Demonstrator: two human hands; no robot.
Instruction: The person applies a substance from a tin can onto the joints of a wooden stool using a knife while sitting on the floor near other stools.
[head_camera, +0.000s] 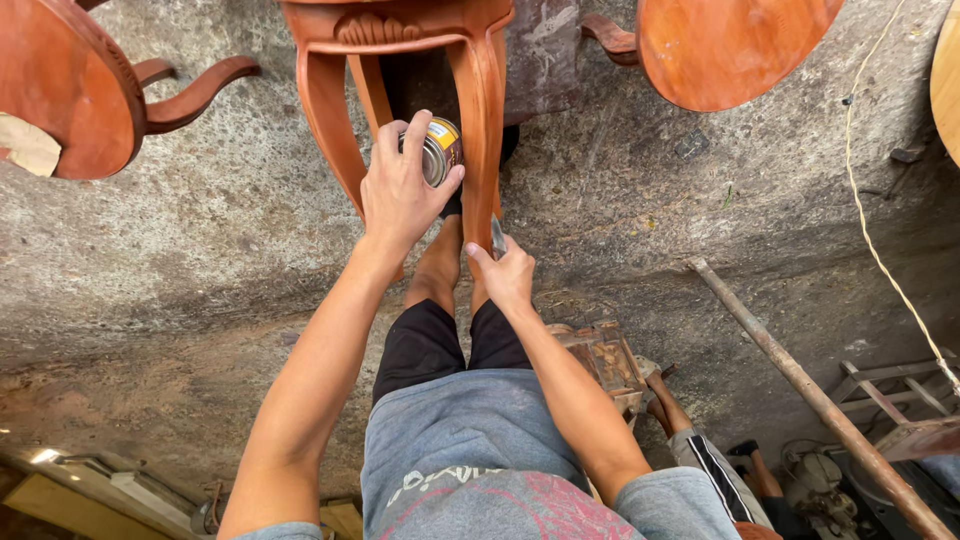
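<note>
My left hand (400, 190) grips a small metal tin (441, 150) with a yellow label, held up beside a curved leg (482, 120) of a reddish-brown wooden table. My right hand (508, 272) is just below it, pinching a small flat metal blade (497, 235) whose tip points at the same leg. My bare legs in black shorts (430, 340) reach toward the table's foot.
Two more reddish round tables lie nearby, one at the far left (60, 90) and one at the upper right (730, 45). A rusty pipe (800, 385) slants across the rough concrete at right. A small wooden stool (605, 358) and another person's leg (690, 430) are close behind my right arm.
</note>
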